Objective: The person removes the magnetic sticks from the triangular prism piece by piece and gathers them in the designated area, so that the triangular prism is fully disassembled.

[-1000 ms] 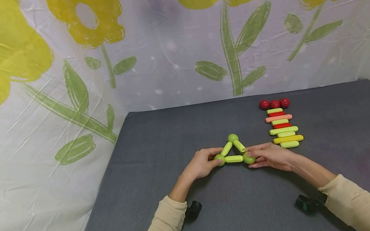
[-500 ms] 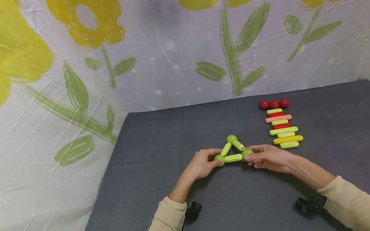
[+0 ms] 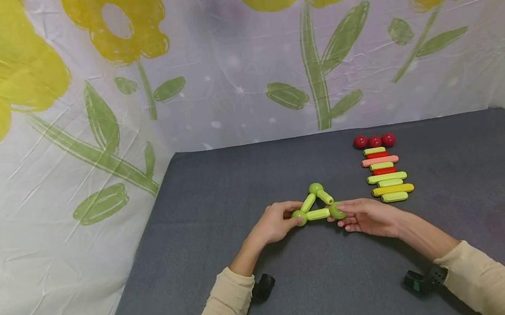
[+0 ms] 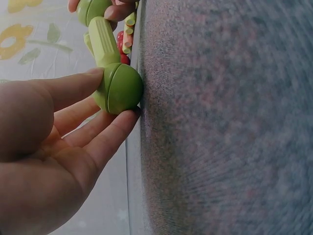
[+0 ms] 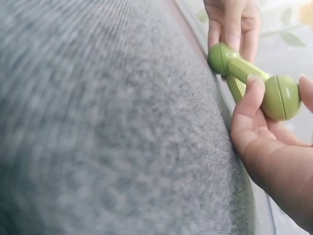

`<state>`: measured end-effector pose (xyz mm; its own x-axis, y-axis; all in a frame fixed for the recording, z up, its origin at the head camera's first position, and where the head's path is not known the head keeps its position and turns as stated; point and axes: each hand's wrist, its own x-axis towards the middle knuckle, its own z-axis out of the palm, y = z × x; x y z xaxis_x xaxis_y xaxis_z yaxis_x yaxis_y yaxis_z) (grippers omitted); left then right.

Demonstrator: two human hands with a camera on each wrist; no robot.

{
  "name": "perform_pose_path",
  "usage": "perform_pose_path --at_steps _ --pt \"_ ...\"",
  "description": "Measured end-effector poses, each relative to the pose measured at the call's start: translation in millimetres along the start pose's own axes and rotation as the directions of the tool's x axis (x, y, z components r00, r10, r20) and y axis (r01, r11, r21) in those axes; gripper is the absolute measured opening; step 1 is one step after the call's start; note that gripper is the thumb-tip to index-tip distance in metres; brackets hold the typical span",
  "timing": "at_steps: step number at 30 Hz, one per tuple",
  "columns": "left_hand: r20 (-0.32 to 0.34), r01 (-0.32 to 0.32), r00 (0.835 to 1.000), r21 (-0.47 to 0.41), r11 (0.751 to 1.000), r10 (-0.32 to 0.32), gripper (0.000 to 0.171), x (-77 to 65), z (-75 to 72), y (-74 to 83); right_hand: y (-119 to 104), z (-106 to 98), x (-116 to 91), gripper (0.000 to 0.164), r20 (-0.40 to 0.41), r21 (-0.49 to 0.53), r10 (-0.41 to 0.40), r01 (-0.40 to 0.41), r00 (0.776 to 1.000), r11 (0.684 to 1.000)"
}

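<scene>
A triangle of light green rods joined by green balls lies on the dark cloth in the head view, with its far green ball (image 3: pixel 316 189) at the top. My left hand (image 3: pixel 275 224) pinches the left green ball (image 4: pixel 120 88) between thumb and fingers. My right hand (image 3: pixel 367 217) grips the right green ball (image 5: pixel 282 97). Between those two balls runs the front green rod (image 3: pixel 318 214). The left side rod (image 3: pixel 308 203) slants up to the far ball. The right side rod (image 3: pixel 325 198) slants from the far ball down toward the right ball.
Right of the triangle, several rods (image 3: pixel 387 178) in green, red, pink and yellow lie stacked in a column. Three red balls (image 3: pixel 374 141) sit at its far end. The dark cloth (image 3: pixel 217 184) reaches back to a flower-printed curtain (image 3: pixel 221 75).
The right ball and my right hand have shifted slightly left and away from me, and my right fingers have changed their hold on the ball. My left hand stays nearly still.
</scene>
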<state>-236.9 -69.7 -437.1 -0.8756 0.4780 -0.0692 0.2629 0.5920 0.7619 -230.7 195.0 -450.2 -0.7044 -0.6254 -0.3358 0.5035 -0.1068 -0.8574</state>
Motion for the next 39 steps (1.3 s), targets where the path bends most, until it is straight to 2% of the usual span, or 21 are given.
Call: perform_pose_path --at_steps 8,21,25,29,32,39 --pt "0.009 -0.002 1.000 -0.008 1.000 0.002 0.038 0.3 0.4 0.3 1.6 -0.7 -1.7 0.030 0.049 0.009 -0.018 0.018 0.999 1.000" --pt "0.013 0.011 1.000 -0.025 1.000 -0.011 0.038 -0.3 0.5 1.4 2.4 2.1 -2.6 0.024 0.020 0.083 -0.059 0.057 0.998 0.995" --pt "0.013 0.010 1.000 -0.022 1.000 -0.010 0.038 -0.4 0.2 1.5 2.5 0.9 -3.0 0.024 0.045 0.109 -0.073 0.068 0.996 0.992" --pt "0.010 0.009 1.000 -0.023 1.000 -0.009 0.038 0.6 0.0 1.0 1.7 -2.4 -4.3 0.032 0.087 0.137 -0.116 0.103 0.989 0.985" --pt "0.007 0.012 1.000 -0.022 1.000 -0.012 0.038 1.2 -0.1 0.5 0.2 -4.9 -5.8 0.036 0.093 0.124 -0.137 0.125 0.986 0.984" --pt "0.004 0.009 1.000 -0.019 1.000 -0.009 0.038 0.3 0.5 -0.4 -3.3 -7.2 -10.3 0.029 0.034 0.038 -0.129 0.128 0.991 0.991"
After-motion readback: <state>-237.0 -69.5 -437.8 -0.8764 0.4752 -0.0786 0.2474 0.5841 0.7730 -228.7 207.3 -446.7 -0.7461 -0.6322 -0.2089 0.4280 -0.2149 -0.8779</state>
